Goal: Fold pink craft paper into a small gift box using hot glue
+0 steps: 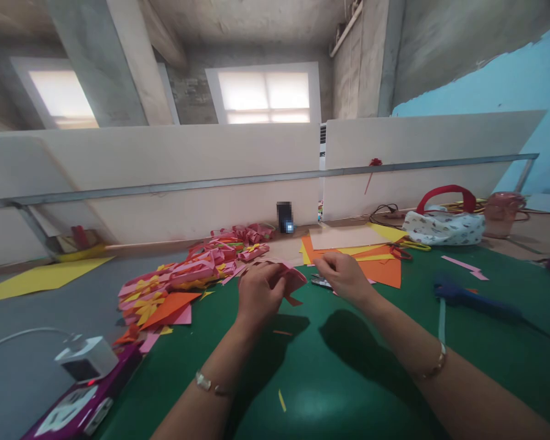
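My left hand (259, 290) is closed around a folded piece of pink paper (294, 280) held above the green mat (330, 366). My right hand (343, 274) is pinched just to the right of it, fingers pressed together near the paper's edge; what it grips is too small to make out. A heap of folded pink, orange and yellow paper strips (192, 275) lies left of my left hand. Loose orange and yellow sheets (380, 263) lie behind my right hand.
A blue glue gun (472, 296) lies at right. Scissors (401, 249) rest on the sheets. A patterned bag with red handle (444, 223) and a pink jar (504, 211) stand far right. A power strip with charger (80, 385) sits at front left. White partition boards (187, 177) stand behind.
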A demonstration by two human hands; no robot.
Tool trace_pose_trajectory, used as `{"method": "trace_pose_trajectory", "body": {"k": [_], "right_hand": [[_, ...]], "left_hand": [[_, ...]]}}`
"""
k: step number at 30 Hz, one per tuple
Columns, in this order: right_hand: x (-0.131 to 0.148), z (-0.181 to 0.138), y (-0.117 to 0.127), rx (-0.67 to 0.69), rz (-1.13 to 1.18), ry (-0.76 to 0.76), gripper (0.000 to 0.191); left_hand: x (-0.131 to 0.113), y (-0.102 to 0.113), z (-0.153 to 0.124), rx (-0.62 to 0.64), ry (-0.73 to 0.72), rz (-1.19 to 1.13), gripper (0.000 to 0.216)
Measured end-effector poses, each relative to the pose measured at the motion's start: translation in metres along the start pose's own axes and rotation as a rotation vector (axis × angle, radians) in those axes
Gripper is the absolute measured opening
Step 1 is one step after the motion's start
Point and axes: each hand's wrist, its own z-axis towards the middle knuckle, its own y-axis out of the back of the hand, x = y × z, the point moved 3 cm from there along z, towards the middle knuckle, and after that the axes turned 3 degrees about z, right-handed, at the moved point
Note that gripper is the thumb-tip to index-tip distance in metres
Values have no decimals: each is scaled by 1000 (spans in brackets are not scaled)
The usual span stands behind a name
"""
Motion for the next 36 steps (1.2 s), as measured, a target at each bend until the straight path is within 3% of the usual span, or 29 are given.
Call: {"method": "trace_pose_trajectory", "body": {"k": [3, 6, 11, 17, 19, 22, 23, 25, 28, 31, 34, 36], "right_hand": [[-2, -4, -9, 126, 11, 1, 16], [-2, -9, -17, 152, -44, 10, 15], [-5, -6, -15, 26, -104, -16, 12], [-11, 4, 12, -194, -110, -128, 30], [-11, 4, 14, -225, -97, -61, 14], [-9, -1, 2, -70, -34, 89, 55], [-8, -3, -6, 34, -6, 101, 55], [-8, -8, -20, 220, 24, 104, 35], [-9, -13, -31, 369, 29, 111, 26], [-22, -11, -33, 363, 71, -13, 28], [-39, -5, -35, 307, 276, -297, 25], [-43, 2, -40, 278, 418, -408, 20]], "left_hand": [[1, 0, 0, -24, 21, 15, 15], [0, 0, 0, -34, 14, 16, 14], [1, -1, 0, -19, 8, 16, 14], [9, -1, 0, -30, 51, 85, 16], [9, -1, 0, -21, 32, 94, 15], [4, -1, -1, 10, -21, 111, 13], [3, -1, -2, 19, -42, 114, 13], [-1, -2, -2, 36, -88, 112, 13], [-4, -2, -2, 51, -139, 100, 10], [-8, 1, -3, -4, -150, 65, 18], [-16, 9, -5, -179, -184, -50, 22], [-22, 13, -8, -279, -214, -140, 24]]}}
